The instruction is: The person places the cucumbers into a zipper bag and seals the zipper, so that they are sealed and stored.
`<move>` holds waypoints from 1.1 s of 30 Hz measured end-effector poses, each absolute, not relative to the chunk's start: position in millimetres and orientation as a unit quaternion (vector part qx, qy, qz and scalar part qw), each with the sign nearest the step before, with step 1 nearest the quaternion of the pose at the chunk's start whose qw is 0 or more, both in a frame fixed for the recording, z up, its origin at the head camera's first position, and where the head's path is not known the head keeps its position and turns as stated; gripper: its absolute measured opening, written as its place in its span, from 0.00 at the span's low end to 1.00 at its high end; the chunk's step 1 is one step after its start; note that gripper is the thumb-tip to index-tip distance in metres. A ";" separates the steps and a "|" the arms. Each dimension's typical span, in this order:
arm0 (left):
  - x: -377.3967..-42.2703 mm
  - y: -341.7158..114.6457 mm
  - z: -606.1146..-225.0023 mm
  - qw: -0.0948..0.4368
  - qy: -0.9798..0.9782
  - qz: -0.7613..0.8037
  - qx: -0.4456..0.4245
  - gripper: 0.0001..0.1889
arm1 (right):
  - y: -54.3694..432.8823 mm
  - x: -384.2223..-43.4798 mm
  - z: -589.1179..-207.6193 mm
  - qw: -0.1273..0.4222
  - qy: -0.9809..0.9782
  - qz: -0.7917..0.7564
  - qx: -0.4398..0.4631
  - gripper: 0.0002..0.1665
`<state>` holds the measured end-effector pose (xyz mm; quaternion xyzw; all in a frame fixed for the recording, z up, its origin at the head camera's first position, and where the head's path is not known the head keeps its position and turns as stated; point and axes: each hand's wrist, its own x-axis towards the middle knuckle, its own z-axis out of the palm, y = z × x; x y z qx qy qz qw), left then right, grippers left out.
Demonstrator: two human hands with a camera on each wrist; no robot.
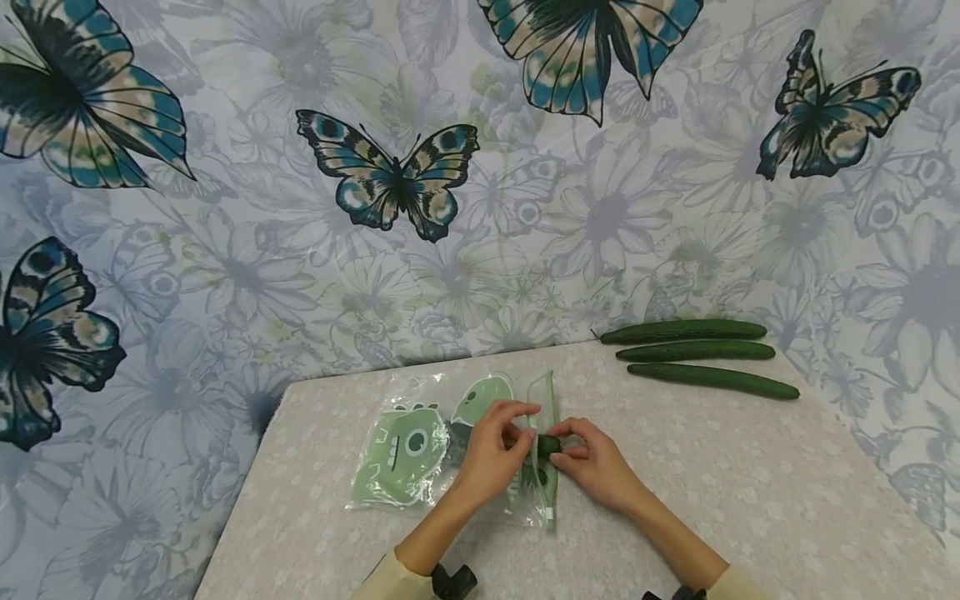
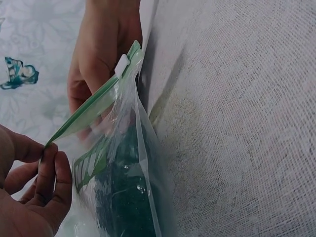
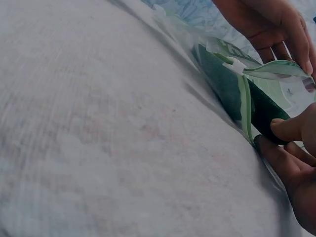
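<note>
A clear zip bag [image 1: 401, 457] printed with green cartoon monsters lies on the table, its green-edged mouth facing right. My left hand [image 1: 491, 454] pinches one lip of that mouth between thumb and fingers and lifts it. In the right wrist view, a dark green cucumber [image 3: 265, 107] lies mostly inside the bag, with one end poking out of the mouth. Thumb and fingers of my right hand [image 1: 600, 468] grip that protruding end. A white slider [image 2: 122, 66] sits near one end of the zip strip.
Three more cucumbers lie side by side at the table's back right: a far one [image 1: 682, 332], a middle one [image 1: 695, 351] and a near one [image 1: 712, 380]. Behind the pale patterned tablecloth [image 1: 300, 500] hangs a butterfly-print cloth [image 1: 525, 275].
</note>
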<state>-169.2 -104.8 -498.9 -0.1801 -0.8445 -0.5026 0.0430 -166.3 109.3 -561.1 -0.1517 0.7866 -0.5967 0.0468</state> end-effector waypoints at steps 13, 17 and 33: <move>-170.9 -104.0 -499.9 0.045 -0.851 -0.492 -0.180 0.19 | 104.3 -167.6 -557.7 0.028 0.816 -0.537 -0.212 0.21; -172.1 -104.7 -499.8 0.055 -0.852 -0.488 -0.181 0.19 | 107.7 -166.0 -552.7 0.055 0.816 -0.514 -0.258 0.25; -171.2 -104.5 -503.9 0.052 -0.847 -0.497 -0.182 0.18 | 200.6 -169.4 -541.9 0.001 0.823 -0.527 -0.211 0.22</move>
